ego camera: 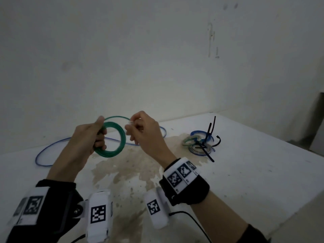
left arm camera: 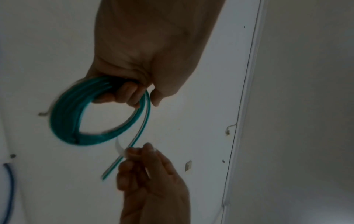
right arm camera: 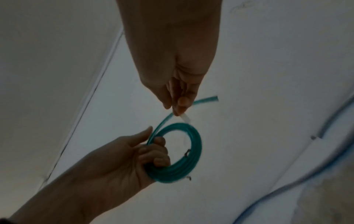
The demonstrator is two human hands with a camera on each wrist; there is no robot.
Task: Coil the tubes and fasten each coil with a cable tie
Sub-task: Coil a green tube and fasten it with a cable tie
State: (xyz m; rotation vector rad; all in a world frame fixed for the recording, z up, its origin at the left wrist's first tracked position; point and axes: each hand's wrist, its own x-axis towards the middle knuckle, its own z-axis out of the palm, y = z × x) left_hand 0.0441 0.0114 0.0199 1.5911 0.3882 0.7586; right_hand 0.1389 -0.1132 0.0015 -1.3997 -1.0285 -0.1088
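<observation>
wrist bands with printed markers sit lowest in the head view; above them the left hand (ego camera: 91,137) has its fingers curled through the green coil (ego camera: 112,139), holding it off the surface (ego camera: 245,181). just right of it, the right hand (ego camera: 145,130) pinches the tube's free tail. a loose blue tube (ego camera: 52,151) lies on the surface behind, not yet coiled. well apart to the right lie tied coils (ego camera: 198,144) with black cable ties (ego camera: 208,137) sticking up. no containers show anywhere.

left wrist view: left hand (left arm camera: 138,75) clamped on the coil (left arm camera: 80,121), several turns bunched under the fingers (left arm camera: 126,92). the tail (left arm camera: 134,139) leaves the coil beside the thumb and runs to the right hand (left arm camera: 149,174), pinched near its end, with a clear strip beside the pinch; i cannot tell what that strip is.

right wrist view: right hand (right arm camera: 180,91) nips the tail (right arm camera: 164,121), the cut end (right arm camera: 208,99) poking past it. left hand (right arm camera: 134,154) grips the coil (right arm camera: 184,151) at its lower left.

judgement: this is the last turn. lay the tail flat along the other turns, same size loop, keep the left grip firm so the turns do not spring apart, then fetch a tie.
</observation>
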